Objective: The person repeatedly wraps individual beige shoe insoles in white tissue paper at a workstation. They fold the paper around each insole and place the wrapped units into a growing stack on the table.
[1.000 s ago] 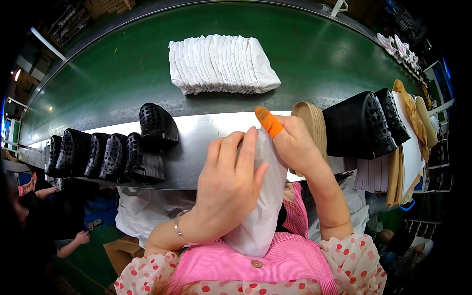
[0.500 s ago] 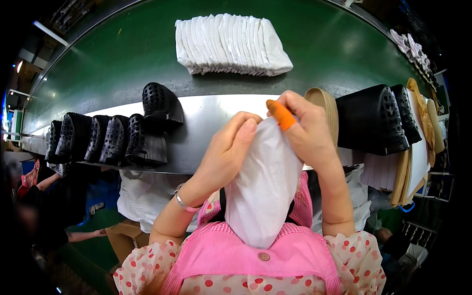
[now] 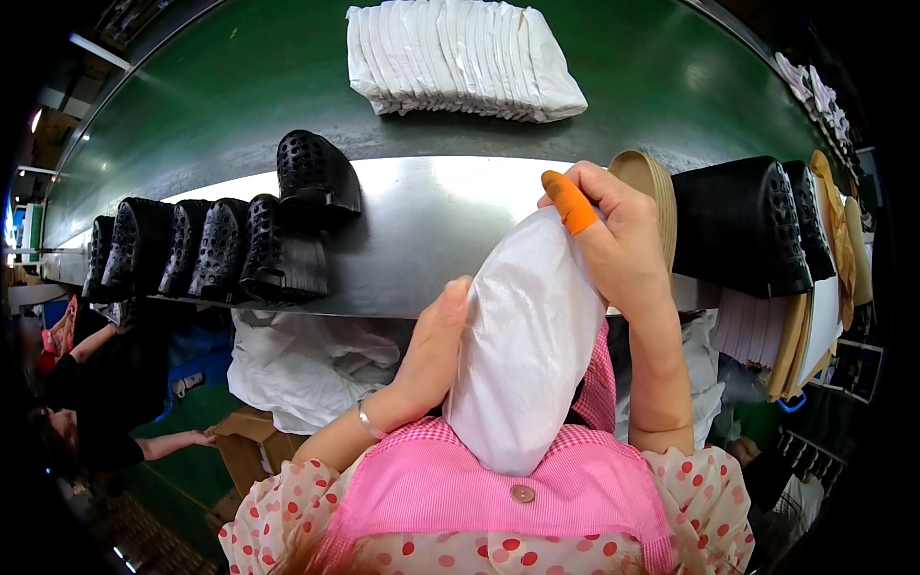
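Observation:
Against my pink apron (image 3: pixel 422 474), I hold a long white pouch (image 3: pixel 522 335) of thin, crinkled material, rounded at its lower end. What is inside it, if anything, stays hidden. My right hand (image 3: pixel 618 230), with an orange finger cover (image 3: pixel 572 203), pinches the pouch's upper end. At the left edge lies my left hand (image 3: pixel 436 350), thumb up along the pouch and fingers hidden behind it. Just beyond my right hand stands a tan, sole-shaped stack (image 3: pixel 656 192). A row of similar white pieces (image 3: pixel 460 62) lies pressed together on the green table.
Stacks of black perforated shoe uppers (image 3: pixel 225 249) line the metal table edge (image 3: pixel 422 240) at left. More black uppers (image 3: pixel 738 225) and cardboard sheets (image 3: pixel 805 335) are at right. Below left are a white cloth (image 3: pixel 287 369), an open carton (image 3: pixel 249 441) and another person's arm (image 3: pixel 177 443).
My left hand has slid down from the pouch's top to its left side. My right hand keeps its pinch, slightly further right. The pouch's upper part looks smoother and fuller.

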Demonstrator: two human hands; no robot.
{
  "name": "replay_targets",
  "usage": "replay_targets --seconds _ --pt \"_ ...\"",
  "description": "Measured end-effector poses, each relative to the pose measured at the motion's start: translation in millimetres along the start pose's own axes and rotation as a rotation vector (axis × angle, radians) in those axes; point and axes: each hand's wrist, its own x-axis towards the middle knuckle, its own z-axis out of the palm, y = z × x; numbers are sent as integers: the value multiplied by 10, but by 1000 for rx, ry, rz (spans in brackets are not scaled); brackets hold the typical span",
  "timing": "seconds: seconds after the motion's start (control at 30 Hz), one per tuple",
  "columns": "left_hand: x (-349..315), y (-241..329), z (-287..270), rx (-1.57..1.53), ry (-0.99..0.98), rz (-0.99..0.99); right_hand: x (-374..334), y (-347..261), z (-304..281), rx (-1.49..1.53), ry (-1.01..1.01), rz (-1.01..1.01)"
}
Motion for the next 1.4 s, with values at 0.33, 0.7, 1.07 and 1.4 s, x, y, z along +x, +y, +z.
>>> replay_targets --seconds 0.33,0.7,1.07,1.4 --pt "-124 318 -197 -334 -195 -193 117 -127 -31 50 8 -66" --pt "914 1432 -1483 -139 443 575 689 360 -270 -93 208 -78" --pt "3026 872 -2684 218 654 80 2252 1774 -223 -552 84 309" --pt "3446 734 -2307 -92 501 49 2441 1863 -245 -327 -265 427"
